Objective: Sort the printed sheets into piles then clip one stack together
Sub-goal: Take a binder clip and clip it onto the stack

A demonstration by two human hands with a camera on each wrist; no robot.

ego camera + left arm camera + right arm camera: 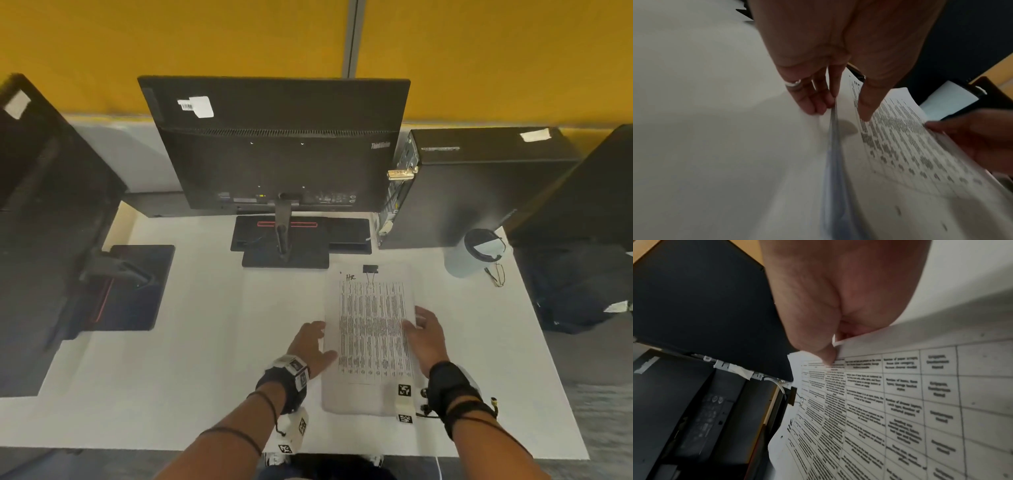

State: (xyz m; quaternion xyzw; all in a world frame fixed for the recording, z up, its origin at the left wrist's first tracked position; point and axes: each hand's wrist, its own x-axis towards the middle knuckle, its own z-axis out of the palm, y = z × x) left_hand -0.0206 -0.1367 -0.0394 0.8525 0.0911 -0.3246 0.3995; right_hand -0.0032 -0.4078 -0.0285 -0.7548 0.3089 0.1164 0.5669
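A stack of printed sheets (371, 335) with dense table text lies lengthwise on the white desk (205, 359). A black binder clip (370, 269) sits on its far edge and also shows in the right wrist view (792, 395). My left hand (322, 339) holds the stack's left edge: in the left wrist view (844, 112) the thumb lies on top, the fingers curl beneath, and the edge is raised off the desk. My right hand (416, 322) pinches the right edge, thumb on the print and fingers below it (836, 347).
A monitor (274, 144) with its back to me stands just beyond the sheets on a black base (286, 246). Right of it are a desktop tower (479, 185) and a lidded cup (476, 253). Another monitor (51, 205) stands at the left, a dark bag (579, 291) at the right.
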